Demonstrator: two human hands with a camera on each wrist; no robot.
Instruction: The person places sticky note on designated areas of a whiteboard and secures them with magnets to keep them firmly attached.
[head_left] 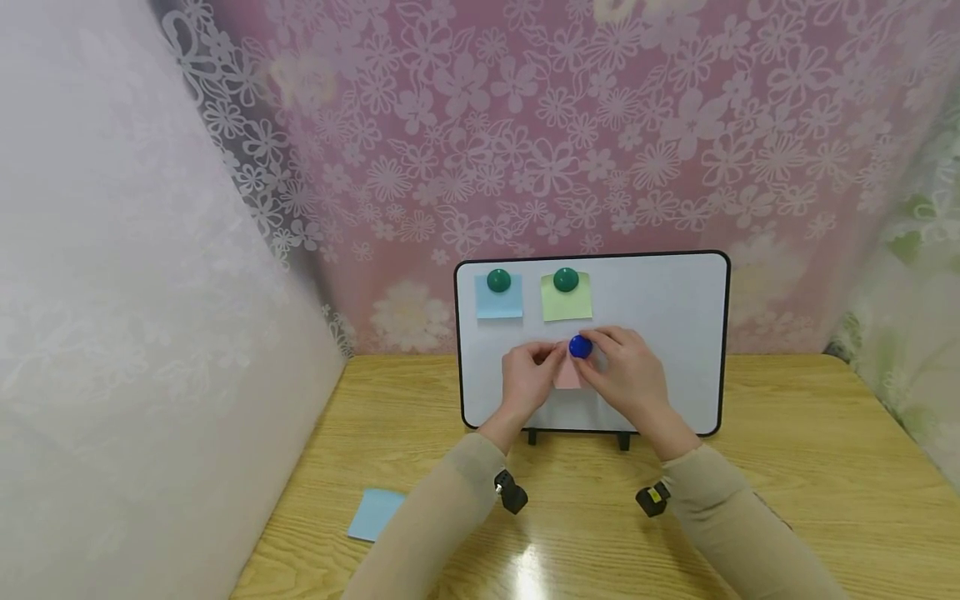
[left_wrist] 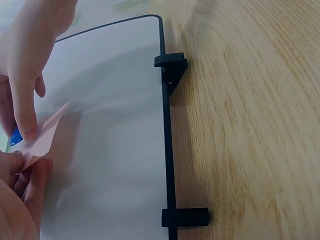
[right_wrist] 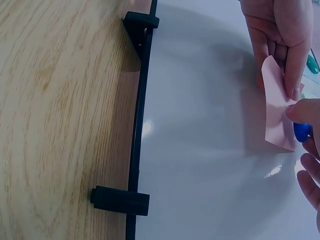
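Note:
A pink sticky note [head_left: 567,377] is at the whiteboard [head_left: 675,333], below a green note. My left hand [head_left: 529,375] pinches the note's left side between thumb and fingers. A round blue magnet [head_left: 580,347] sits at the note's top edge, and my right hand [head_left: 628,371] grips it by thumb and fingers. In the right wrist view the pink note [right_wrist: 278,107] bends away from the board, with the blue magnet [right_wrist: 301,131] partly hidden by the right thumb. The left wrist view shows the same note [left_wrist: 46,137] between both hands.
Green magnets hold a blue note [head_left: 498,307] and a light green note [head_left: 567,308] on the board's upper part. Black feet [head_left: 624,442] support the board on the wooden table [head_left: 577,533]. Another blue note [head_left: 375,514] lies at the table's left, beside the left sleeve.

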